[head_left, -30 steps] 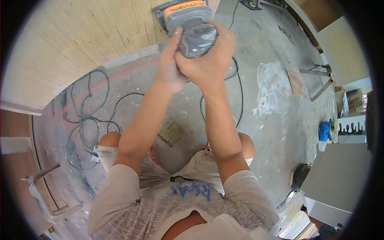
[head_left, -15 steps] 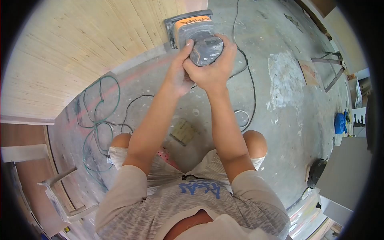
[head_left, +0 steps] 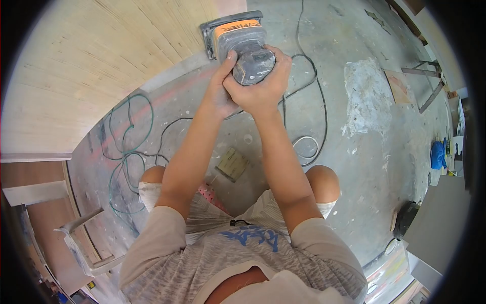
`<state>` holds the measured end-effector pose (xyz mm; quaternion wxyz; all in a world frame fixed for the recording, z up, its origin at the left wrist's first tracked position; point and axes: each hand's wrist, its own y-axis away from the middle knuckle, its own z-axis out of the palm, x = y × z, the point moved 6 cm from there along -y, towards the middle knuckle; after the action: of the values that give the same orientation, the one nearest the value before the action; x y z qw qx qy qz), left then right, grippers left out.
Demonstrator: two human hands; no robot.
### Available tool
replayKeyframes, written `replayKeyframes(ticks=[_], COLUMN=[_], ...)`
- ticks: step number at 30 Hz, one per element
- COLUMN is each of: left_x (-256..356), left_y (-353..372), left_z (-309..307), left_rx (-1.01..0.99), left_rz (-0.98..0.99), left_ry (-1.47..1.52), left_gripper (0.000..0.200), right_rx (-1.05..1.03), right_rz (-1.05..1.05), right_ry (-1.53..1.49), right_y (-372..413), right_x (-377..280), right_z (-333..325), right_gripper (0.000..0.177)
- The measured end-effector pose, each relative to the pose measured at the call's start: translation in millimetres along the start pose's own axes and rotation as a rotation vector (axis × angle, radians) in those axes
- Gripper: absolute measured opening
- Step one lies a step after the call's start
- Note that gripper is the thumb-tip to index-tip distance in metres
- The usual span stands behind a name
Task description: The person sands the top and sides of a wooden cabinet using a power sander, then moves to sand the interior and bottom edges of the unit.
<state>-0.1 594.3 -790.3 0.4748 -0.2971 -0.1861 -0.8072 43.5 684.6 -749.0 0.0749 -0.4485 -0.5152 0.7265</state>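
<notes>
A dusty grey electric sander [head_left: 247, 45] with an orange band is in both hands at the top centre. Its flat pad faces the pale wooden panel [head_left: 142, 45] on the left, close to the panel's edge; whether the pad touches cannot be told. My left hand [head_left: 221, 91] is closed around the left and under side of the sander, thumb up along its body. On the right, my right hand [head_left: 266, 88] wraps the rounded end, its thumb crossing toward my left hand. Some fingers are hidden behind the tool.
Looped green cord [head_left: 132, 126] lies on the concrete floor [head_left: 349, 202], with a black cable [head_left: 322, 116] at right. A small yellowish block [head_left: 232, 164] rests between my knees. A metal stand [head_left: 428, 76], a blue bag [head_left: 438, 154] and a grey box [head_left: 438, 218] are rightward.
The sander and both hands have shifted slightly left in view, still gripped the same way. The floor items at right appear a little farther right.
</notes>
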Motion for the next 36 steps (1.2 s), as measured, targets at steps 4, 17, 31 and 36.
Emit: replayKeyframes(ticks=[4,17,31,36], left_x=[-14.6,4.9,-17.0,-7.8], left_y=[4.1,5.2,-0.8,-3.6], left_z=[-23.8,2.8,-22.5,-4.9], left_rx=[-0.004,-0.167,0.015,-0.064], left_rz=[0.038,-0.004,-0.04,-0.064], left_ry=[0.05,0.234,0.012,0.078], left_gripper=[0.054,0.054,0.055,0.056], right_rx=[-0.065,-0.038,-0.006,-0.029], right_rz=[-0.025,-0.032,0.025,0.068], right_ry=[0.021,0.022,0.057,0.018], right_y=[13.6,-10.0,17.5,-5.2], right_x=[2.3,-19.2,6.6,-11.7], right_z=[-1.4,4.3,-1.6,0.5], right_gripper=[0.069,0.066,0.067,0.066])
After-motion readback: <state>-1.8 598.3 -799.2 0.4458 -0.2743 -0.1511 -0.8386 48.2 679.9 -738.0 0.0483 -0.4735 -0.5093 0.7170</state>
